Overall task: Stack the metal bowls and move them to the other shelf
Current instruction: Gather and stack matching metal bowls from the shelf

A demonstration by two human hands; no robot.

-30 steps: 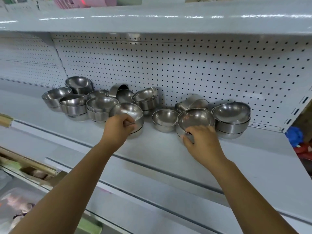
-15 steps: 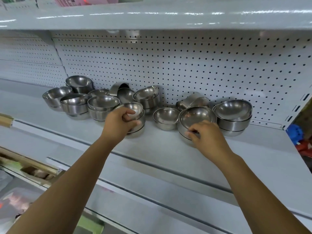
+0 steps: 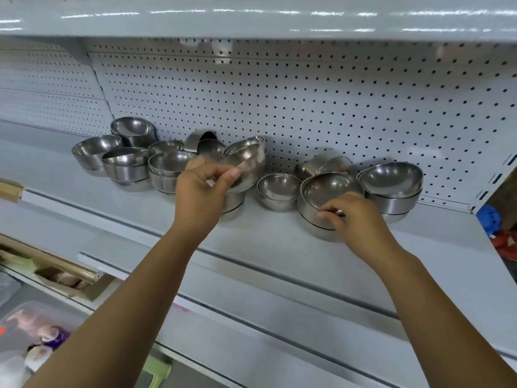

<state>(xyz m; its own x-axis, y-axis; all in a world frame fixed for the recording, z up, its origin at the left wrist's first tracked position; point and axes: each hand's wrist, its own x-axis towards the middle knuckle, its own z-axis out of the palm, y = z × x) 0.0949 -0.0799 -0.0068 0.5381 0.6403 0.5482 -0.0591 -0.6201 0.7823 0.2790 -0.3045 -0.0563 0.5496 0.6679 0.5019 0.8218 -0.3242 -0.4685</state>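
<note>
- Head view: the left hand (image 3: 201,189) pinches the near rim of a tilted steel bowl (image 3: 247,168) between thumb and curled fingers. The bowl is off the shelf and its mouth faces up and toward the person.
- Just under that bowl, another steel bowl (image 3: 234,201) stands on the white shelf (image 3: 279,247), partly hidden by the hand.
- The right hand (image 3: 355,217) grips the near rim of the top bowl of a front stack (image 3: 327,193), fingers curled over the edge. This stack of 2 stands on the shelf.
- A single bowl (image 3: 278,189) stands upright between the 2 hands, just beside the front stack.
- Behind the front stack, tipped bowls (image 3: 321,163) lie on their sides against the pegboard back panel (image 3: 307,107).
- A right-end stack (image 3: 391,189) stands just right of the front stack, its top bowl sitting crooked.
- Left of the left hand, a cluster of bowls (image 3: 127,163) fills the shelf back to the panel, some nested and 1 tipped over.
- An upper shelf (image 3: 251,21) runs overhead.
</note>
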